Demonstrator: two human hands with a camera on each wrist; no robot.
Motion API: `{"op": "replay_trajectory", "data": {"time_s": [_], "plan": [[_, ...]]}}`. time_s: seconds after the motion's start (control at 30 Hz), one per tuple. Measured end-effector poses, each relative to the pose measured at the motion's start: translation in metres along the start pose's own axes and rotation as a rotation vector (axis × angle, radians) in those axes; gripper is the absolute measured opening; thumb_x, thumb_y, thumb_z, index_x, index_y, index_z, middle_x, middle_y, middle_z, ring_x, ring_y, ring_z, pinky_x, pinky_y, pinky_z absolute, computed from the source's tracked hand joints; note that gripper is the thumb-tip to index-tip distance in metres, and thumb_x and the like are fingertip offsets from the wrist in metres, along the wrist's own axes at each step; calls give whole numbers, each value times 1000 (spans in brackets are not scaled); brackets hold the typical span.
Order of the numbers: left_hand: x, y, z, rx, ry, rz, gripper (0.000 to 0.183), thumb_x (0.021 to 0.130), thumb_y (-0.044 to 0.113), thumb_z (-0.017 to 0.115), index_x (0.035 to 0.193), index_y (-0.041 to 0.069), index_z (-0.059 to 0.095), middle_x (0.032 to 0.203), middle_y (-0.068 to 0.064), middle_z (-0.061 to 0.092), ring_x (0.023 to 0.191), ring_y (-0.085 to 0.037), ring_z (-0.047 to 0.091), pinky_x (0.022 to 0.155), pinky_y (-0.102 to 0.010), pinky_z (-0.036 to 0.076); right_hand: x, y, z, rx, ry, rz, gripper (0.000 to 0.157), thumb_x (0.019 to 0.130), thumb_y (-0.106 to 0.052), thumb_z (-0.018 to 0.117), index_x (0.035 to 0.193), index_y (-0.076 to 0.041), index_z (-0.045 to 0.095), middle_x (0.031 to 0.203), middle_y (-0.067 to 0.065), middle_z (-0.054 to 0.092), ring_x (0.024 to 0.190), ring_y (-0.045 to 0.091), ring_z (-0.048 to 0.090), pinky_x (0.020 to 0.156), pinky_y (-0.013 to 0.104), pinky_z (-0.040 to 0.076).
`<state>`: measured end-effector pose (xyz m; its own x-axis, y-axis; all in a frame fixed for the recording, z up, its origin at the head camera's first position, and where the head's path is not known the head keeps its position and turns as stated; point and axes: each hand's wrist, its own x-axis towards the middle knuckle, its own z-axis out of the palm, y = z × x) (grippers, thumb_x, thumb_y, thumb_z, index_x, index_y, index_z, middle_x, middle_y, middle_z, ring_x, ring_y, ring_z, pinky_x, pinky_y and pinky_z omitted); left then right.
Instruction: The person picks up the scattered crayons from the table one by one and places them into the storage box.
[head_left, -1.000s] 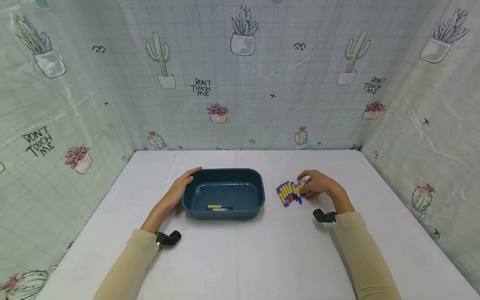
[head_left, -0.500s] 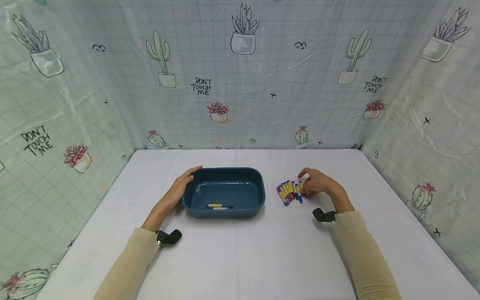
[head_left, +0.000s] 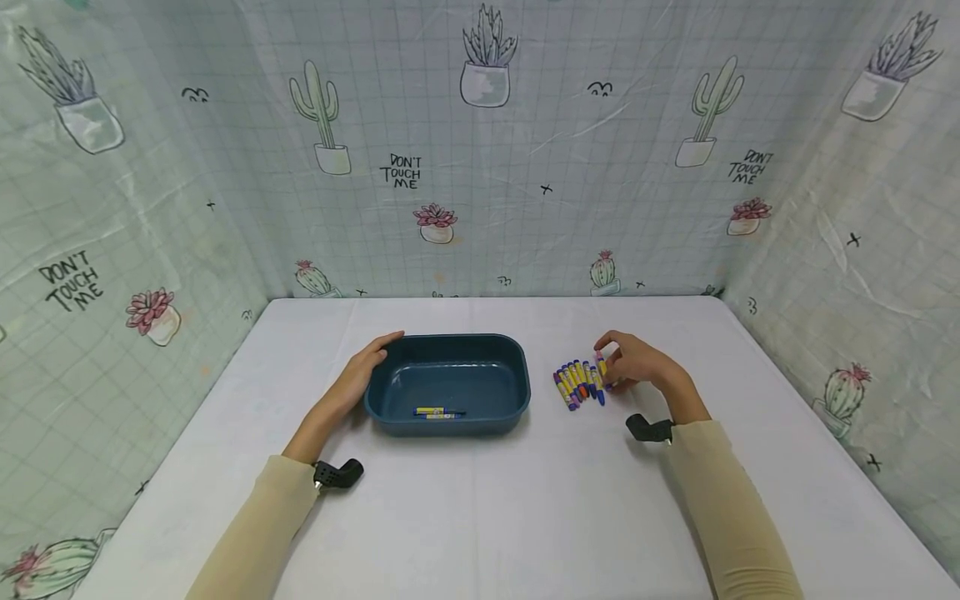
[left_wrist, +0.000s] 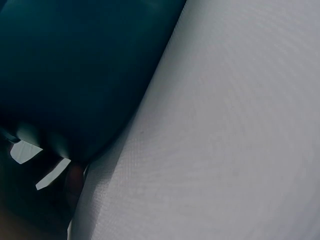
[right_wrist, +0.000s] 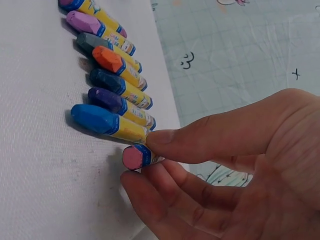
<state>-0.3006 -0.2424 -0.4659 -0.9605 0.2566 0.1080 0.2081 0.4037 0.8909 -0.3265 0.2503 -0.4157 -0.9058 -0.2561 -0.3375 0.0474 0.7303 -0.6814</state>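
My left hand holds the left rim of a dark blue tray, thumb at the inner edge. In the left wrist view, the fingers lie dim against the tray's wall. Two yellow-wrapped crayons rest inside, near the front wall. To the tray's right, my right hand pinches a pink crayon between thumb and fingers, its blunt end toward the wrist camera. Beside it lies a row of crayons with yellow wrappers: a blue crayon is closest, then purple, dark blue, orange, grey-green and lilac ones.
A white cloth covers the table. Behind and on both sides stands a cactus-print curtain. A black wrist device sits on the left wrist, and another wrist device on the right.
The pink crayon has shifted slightly away from the row's end and tilted in my right hand's fingers. My left hand and the tray stay put.
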Motion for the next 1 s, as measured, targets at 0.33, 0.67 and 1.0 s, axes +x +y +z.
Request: {"op": "replay_trajectory", "data": {"time_s": [0.33,0.67,1.0], "plan": [[-2,0,-1,13,-3,17,50,113,19,24,162,12,35,170,-14,29,161,-38,17,129,-63,10,-3,-11,1,47,3,-27,65,91,-3,70,149,0,41,117,24,59,96,27,65,85,39,65],[0,1,0,10,-8,6,50,113,20,25,161,15,36,170,-12,30,161,-38,18,129,-63,11,-7,-20,4,59,32,-41,64,92,0,67,150,0,41,124,27,57,100,30,66,83,37,65],[-8,22,1,-2,-13,-15,51,111,10,24,161,3,34,169,-20,28,160,-43,17,129,-65,10,-8,-30,5,41,34,-84,63,92,1,67,149,1,41,126,29,58,102,33,66,85,42,65]]}}
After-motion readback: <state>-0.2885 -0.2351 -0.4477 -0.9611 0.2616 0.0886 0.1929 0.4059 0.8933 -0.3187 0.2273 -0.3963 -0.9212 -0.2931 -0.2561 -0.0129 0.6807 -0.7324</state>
